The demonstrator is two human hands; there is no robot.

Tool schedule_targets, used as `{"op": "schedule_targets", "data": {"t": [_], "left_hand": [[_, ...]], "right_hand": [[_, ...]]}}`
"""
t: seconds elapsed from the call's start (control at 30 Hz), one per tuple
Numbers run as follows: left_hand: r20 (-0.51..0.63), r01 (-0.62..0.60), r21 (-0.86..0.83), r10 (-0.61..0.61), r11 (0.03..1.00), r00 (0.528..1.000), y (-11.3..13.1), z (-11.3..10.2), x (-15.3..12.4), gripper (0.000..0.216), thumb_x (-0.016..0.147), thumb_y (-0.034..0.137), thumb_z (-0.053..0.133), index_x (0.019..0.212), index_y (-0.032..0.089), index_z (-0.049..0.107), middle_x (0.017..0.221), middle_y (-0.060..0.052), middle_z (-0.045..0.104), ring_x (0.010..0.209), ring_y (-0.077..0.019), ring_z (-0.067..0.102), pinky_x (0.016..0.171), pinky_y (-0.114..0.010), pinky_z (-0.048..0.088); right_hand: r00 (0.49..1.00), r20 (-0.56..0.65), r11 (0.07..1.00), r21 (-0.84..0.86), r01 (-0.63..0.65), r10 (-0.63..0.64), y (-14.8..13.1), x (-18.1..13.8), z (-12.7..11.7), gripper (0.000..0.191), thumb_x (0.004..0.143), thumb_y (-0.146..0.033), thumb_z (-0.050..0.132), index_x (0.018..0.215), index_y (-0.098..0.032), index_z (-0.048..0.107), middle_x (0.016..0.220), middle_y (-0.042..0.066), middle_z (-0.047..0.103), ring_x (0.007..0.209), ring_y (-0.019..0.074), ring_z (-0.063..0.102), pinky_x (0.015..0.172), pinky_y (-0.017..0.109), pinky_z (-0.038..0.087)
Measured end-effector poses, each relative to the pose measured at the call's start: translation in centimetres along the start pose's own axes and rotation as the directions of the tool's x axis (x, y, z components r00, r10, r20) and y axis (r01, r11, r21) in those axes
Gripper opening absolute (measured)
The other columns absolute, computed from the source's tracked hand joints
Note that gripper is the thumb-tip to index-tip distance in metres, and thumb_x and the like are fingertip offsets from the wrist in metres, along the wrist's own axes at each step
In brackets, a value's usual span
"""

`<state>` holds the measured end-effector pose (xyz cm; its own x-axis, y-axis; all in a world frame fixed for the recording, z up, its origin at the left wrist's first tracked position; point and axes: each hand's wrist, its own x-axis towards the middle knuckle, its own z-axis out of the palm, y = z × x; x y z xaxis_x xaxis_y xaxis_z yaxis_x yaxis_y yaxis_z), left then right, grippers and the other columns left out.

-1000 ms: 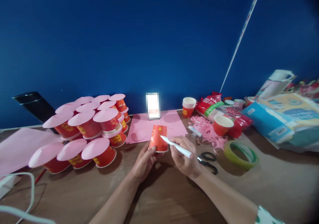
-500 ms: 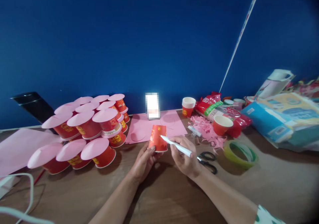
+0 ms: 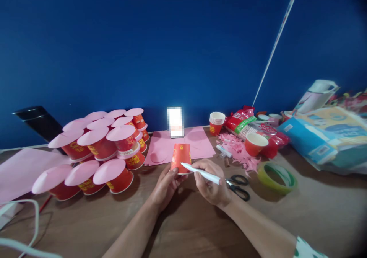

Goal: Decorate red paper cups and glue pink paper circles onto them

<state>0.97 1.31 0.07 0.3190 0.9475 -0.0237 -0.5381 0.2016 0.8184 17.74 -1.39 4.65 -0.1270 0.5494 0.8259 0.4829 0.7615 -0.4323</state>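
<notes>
My left hand (image 3: 167, 183) grips a red paper cup (image 3: 181, 154) near its white rim, which faces down, the thumb lying on the cup's side. In my right hand (image 3: 213, 185) is a white marker pen (image 3: 205, 174), held like a writing tool. The pen's tip points left at the lower part of the cup's side; whether it touches I cannot tell. Behind the cup lie pink paper sheets (image 3: 151, 147) with circles on them. Black-handled scissors (image 3: 240, 179) lie just right of my right hand, partly hidden by it.
On the left stand several red cups (image 3: 122, 179) topped with pink paper cones (image 3: 109, 170). To the right are a cup stack (image 3: 216, 124), pink paper scraps (image 3: 239, 151), an upright cup (image 3: 256, 145), a tape roll (image 3: 276, 177) and a blue package (image 3: 309, 135). A white cable (image 3: 36, 219) lies front left.
The pen tip has moved left and down across the cup's side, toward the rim. My left hand and the cup have barely shifted.
</notes>
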Motion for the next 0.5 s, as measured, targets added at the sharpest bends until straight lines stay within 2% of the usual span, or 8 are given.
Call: {"op": "schedule_targets", "data": {"t": [0.3,0.5], "left_hand": [[-0.011,0.016,-0.03,-0.017,0.999,1.0,0.1,0.15,0.05,0.028,0.08,0.033,0.065,0.102,0.015,0.065,0.104,-0.01,0.069,0.096,-0.0231,0.063,0.087,-0.037,0.048],[-0.015,0.029,-0.038,-0.029,0.999,0.999,0.18,0.25,0.08,0.028,0.079,0.033,0.065,0.1,0.015,0.065,0.106,-0.011,0.069,0.102,-0.0259,0.062,0.09,-0.039,0.046]], "right_hand": [[0.999,0.001,0.999,0.011,0.043,-0.043,0.29,-0.36,0.5,0.014,0.084,-0.012,0.05,0.094,-0.017,0.058,0.078,0.007,0.066,0.07,0.0176,0.061,0.065,0.031,0.052],[0.998,-0.011,0.998,0.006,0.056,-0.056,0.34,-0.42,0.47,0.015,0.083,-0.01,0.051,0.095,-0.017,0.058,0.078,0.007,0.066,0.07,0.0178,0.061,0.065,0.031,0.051]]}}
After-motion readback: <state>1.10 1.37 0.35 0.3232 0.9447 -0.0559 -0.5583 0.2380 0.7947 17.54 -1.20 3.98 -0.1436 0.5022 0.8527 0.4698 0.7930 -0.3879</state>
